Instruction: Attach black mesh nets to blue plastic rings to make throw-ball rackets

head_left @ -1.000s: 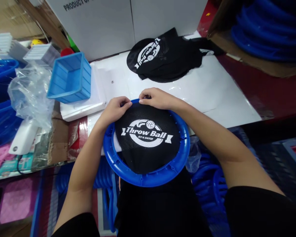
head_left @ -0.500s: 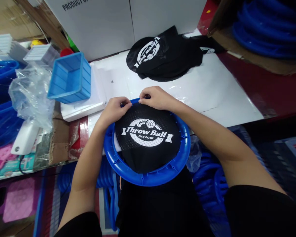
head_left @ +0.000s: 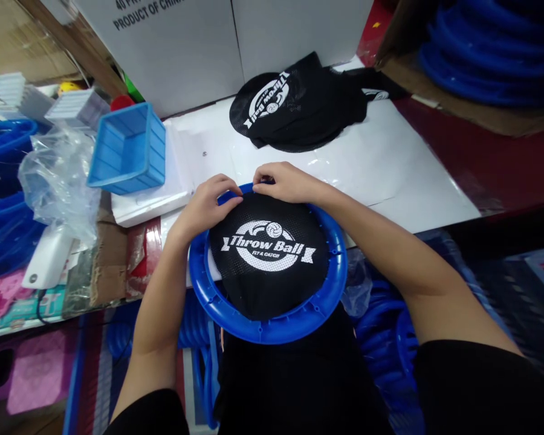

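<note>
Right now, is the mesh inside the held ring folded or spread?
Mostly spread: the black mesh shows its whole logo inside the blue ring.

A dark red tabletop [head_left: 494, 166] is partly covered by a glossy white sheet [head_left: 403, 178]. On this sheet, a loose pile of round black mesh cloths [head_left: 317, 115] is spread. Behind, a large white cardboard box [head_left: 185, 60] is stood; at right, a brown cardboard box [head_left: 471, 115] is set.

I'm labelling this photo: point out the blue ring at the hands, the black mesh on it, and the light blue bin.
Blue ring [head_left: 263, 331], head view: its lower rim.
Black mesh [head_left: 269, 257], head view: its printed middle.
Light blue bin [head_left: 127, 148], head view: its inside.
</note>
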{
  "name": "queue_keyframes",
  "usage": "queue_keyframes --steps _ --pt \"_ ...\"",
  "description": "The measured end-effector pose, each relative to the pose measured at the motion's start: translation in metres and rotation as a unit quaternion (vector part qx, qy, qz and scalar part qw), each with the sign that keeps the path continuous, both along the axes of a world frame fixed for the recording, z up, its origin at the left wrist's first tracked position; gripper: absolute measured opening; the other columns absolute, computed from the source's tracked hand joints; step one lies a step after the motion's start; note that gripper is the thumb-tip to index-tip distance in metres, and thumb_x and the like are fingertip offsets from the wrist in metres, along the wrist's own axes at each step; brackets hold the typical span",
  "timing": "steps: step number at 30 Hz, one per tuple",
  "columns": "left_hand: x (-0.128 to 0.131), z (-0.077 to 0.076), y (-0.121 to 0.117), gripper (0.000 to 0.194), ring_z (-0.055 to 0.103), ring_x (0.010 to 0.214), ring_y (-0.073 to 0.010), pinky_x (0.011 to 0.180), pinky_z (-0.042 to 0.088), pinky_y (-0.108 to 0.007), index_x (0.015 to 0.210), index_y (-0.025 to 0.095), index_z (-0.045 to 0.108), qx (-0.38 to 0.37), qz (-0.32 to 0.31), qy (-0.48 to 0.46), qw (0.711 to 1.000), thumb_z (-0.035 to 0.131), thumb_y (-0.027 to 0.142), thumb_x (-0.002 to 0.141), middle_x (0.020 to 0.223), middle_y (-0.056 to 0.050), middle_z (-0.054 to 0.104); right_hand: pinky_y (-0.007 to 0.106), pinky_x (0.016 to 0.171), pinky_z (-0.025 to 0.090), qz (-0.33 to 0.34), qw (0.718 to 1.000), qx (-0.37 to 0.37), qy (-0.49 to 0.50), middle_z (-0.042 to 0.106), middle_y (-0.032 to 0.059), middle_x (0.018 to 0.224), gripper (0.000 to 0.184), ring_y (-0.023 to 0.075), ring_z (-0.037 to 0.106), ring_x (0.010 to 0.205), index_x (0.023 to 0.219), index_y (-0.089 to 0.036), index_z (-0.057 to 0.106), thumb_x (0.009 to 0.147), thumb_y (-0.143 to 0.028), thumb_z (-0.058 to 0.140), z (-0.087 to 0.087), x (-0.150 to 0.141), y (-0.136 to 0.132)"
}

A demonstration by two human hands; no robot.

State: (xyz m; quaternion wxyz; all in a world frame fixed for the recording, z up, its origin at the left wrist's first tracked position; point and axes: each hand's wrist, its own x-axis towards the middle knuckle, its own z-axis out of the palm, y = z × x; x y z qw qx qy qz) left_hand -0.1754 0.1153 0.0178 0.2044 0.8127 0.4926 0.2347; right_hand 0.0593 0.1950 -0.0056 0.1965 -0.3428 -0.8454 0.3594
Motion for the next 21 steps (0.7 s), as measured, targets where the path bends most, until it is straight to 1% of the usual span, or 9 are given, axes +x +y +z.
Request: queue_keyframes --steps 2,4,6,8,11,14,16,18,21 --pt "-0.008 0.005 -0.003 0.009 0.068 0.108 -0.024 0.102 0.054 -0.041 0.093 0.022 0.069 -0.005 0.009 0.014 1.0 0.075 0.029 0.094 0.11 -0.005 0.07 0.033 0.087 0.048 0.015 1.0 -0.004 -0.009 0.08 0.0079 0.103 0.016 0.0222 0.068 0.094 0.099 -0.017 0.079 0.092 -0.02 0.065 0.002 0.003 0.002" --pt "-0.014 0.009 -0.005 0.021 0.068 0.107 -0.025 0.102 0.055 -0.042 0.084 0.021 0.065 -0.027 0.013 0.041 0.999 0.08 0.033 0.091 0.111 -0.006 0.069 0.034 0.087 0.049 0.021 0.999 -0.005 -0.03 0.08 0.0085 0.102 0.017 0.0224 0.069 0.094 0.098 -0.016 0.08 0.091 -0.016 0.064 0.006 0.006 0.003" --pt "-0.017 0.011 -0.007 0.029 0.069 0.108 -0.0258 0.102 0.055 -0.043 0.078 0.02 0.061 -0.049 0.004 0.061 0.997 0.081 0.036 0.091 0.114 -0.008 0.069 0.034 0.085 0.05 0.018 0.998 -0.006 -0.056 0.08 0.0089 0.1 0.017 0.0223 0.07 0.092 0.095 -0.016 0.08 0.09 -0.014 0.064 0.011 0.012 0.005" --pt "-0.017 0.01 -0.008 0.028 0.069 0.115 -0.0274 0.107 0.054 -0.045 0.079 0.02 0.062 -0.058 -0.013 0.068 0.996 0.08 0.036 0.093 0.122 -0.01 0.069 0.033 0.081 0.05 0.014 0.997 -0.008 -0.08 0.08 0.0083 0.097 0.016 0.0216 0.07 0.09 0.092 -0.016 0.08 0.088 -0.013 0.065 0.017 0.019 0.007" --pt "-0.013 0.008 -0.007 0.019 0.066 0.127 -0.0292 0.113 0.052 -0.047 0.086 0.02 0.067 -0.039 -0.024 0.072 0.996 0.077 0.033 0.096 0.134 -0.012 0.067 0.033 0.078 0.05 0.016 0.993 -0.021 -0.113 0.08 0.0066 0.095 0.015 0.0208 0.07 0.086 0.091 -0.018 0.079 0.086 -0.012 0.066 0.024 0.03 0.011" --pt "-0.01 0.005 -0.006 0.016 0.067 0.128 -0.0294 0.114 0.052 -0.048 0.089 0.02 0.07 -0.019 -0.019 0.078 0.997 0.073 0.032 0.099 0.137 -0.013 0.069 0.034 0.078 0.051 0.038 0.99 -0.033 -0.128 0.08 0.0057 0.095 0.017 0.0211 0.071 0.087 0.091 -0.019 0.079 0.086 -0.011 0.064 0.028 0.04 0.016" --pt "-0.008 0.004 -0.006 0.017 0.068 0.127 -0.0295 0.114 0.052 -0.049 0.088 0.019 0.071 -0.016 -0.01 0.076 0.997 0.072 0.033 0.099 0.137 -0.014 0.07 0.034 0.08 0.051 0.048 0.992 -0.022 -0.118 0.08 0.0058 0.096 0.02 0.0213 0.071 0.09 0.091 -0.019 0.078 0.086 -0.01 0.061 0.028 0.043 0.017" --pt "-0.006 0.003 -0.007 0.018 0.07 0.126 -0.0295 0.114 0.053 -0.049 0.087 0.02 0.073 -0.017 0.002 0.069 0.997 0.072 0.033 0.099 0.136 -0.013 0.072 0.035 0.084 0.052 0.05 0.995 0.006 -0.087 0.08 0.0072 0.099 0.021 0.022 0.071 0.093 0.093 -0.018 0.078 0.087 -0.012 0.059 0.025 0.041 0.018" --pt "-0.005 0.003 -0.007 0.019 0.071 0.125 -0.0297 0.113 0.054 -0.049 0.085 0.02 0.074 -0.023 0.016 0.05 0.998 0.072 0.035 0.098 0.135 -0.012 0.074 0.04 0.095 0.054 0.079 0.996 0.044 -0.005 0.078 0.0104 0.112 0.018 0.0251 0.071 0.105 0.098 -0.019 0.078 0.093 -0.023 0.062 0.017 0.033 0.016"
